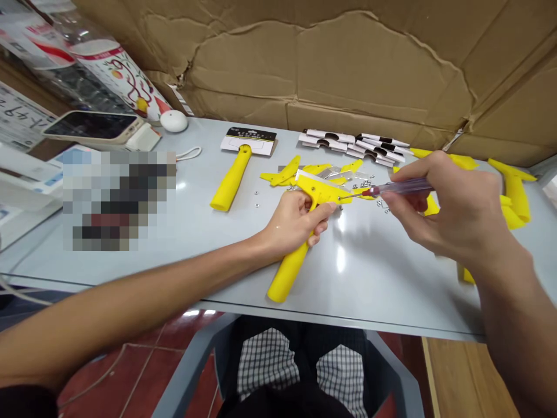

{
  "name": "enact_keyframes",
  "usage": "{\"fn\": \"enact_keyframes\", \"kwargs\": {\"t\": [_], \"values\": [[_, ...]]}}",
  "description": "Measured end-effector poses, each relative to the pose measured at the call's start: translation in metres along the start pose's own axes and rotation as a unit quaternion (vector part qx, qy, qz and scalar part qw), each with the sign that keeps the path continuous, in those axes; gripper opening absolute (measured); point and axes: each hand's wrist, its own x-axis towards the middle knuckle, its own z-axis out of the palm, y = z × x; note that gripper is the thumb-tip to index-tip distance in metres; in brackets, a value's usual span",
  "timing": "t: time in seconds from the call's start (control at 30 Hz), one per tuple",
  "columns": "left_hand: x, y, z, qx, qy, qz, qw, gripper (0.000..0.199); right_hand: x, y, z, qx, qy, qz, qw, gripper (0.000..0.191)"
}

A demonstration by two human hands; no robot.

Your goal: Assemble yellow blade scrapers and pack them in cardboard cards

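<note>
Holding a screwdriver [407,186] to a yellow scraper [321,187]

The left hand [300,217] grasps the scraper where handle meets head, directly above the glossy grey table [209,249]; the right hand [456,203] pinches the screwdriver, its tip at a small screw near the head's end. This piece looks partly done: head and handle are joined, the fastening apparently unfinished. Left of the grip, a carded yellow scraper [231,181] seems complete. Beyond the grip, loose yellow plates [285,174], small metal hardware [368,183] and folded cardboard sleeves [376,148], with yellow handles [516,194] to its right, suggest more remains. The held scraper is smooth plastic, its handle tubular, its head flat and tapering; the screwdriver's handle is translucent purple, its shaft slim metal.
</note>
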Motion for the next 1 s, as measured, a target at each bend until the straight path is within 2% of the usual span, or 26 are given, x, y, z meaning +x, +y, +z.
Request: {"fn": "enact_keyframes", "kwargs": {"t": [0.13,0.23,0.37,0.47,0.63,0.7,0.83,0.93,1.0], "values": [[0.0001,0.0010,0.0003,0.007,-0.004,-0.004,1.000,0.028,0.0009,0.0024,0.0016,-0.056,0.039,-0.014,0.998,0.029],[-0.0001,0.0012,0.0005,0.009,-0.006,-0.005,1.000,0.028,0.0015,0.0012,0.0006,-0.028,0.023,-0.016,0.999,0.018],[0.0002,-0.0001,0.0008,-0.001,-0.006,-0.002,1.000,0.030,0.0010,-0.0029,-0.0020,0.052,-0.007,-0.026,0.998,0.016],[-0.0001,-0.0012,0.0010,-0.012,0.000,0.006,1.000,0.029,0.0006,-0.0050,-0.0032,0.030,-0.022,0.002,0.999,0.004],[-0.0008,-0.0020,0.0002,-0.010,-0.001,0.009,1.000,0.029,0.0001,-0.0054,-0.0026,-0.035,-0.024,0.048,0.998,0.024],[-0.0008,-0.0020,-0.0003,-0.006,-0.003,0.009,1.000,0.029,0.0003,-0.0051,-0.0023,-0.044,-0.022,0.039,0.998,0.027],[-0.0004,-0.0024,-0.0006,0.000,-0.003,0.007,1.000,0.031,0.0020,-0.0045,-0.0036,-0.006,-0.020,-0.009,1.000,0.020],[-0.0003,-0.0029,0.0000,-0.002,-0.001,0.010,1.000,0.031,0.0023,-0.0040,-0.0049,0.009,-0.045,0.001,0.999,0.011],[-0.0004,-0.0027,0.0005,-0.004,0.000,0.009,1.000,0.029,0.0014,-0.0033,-0.0043,-0.017,-0.039,0.011,0.999,0.017]]}}
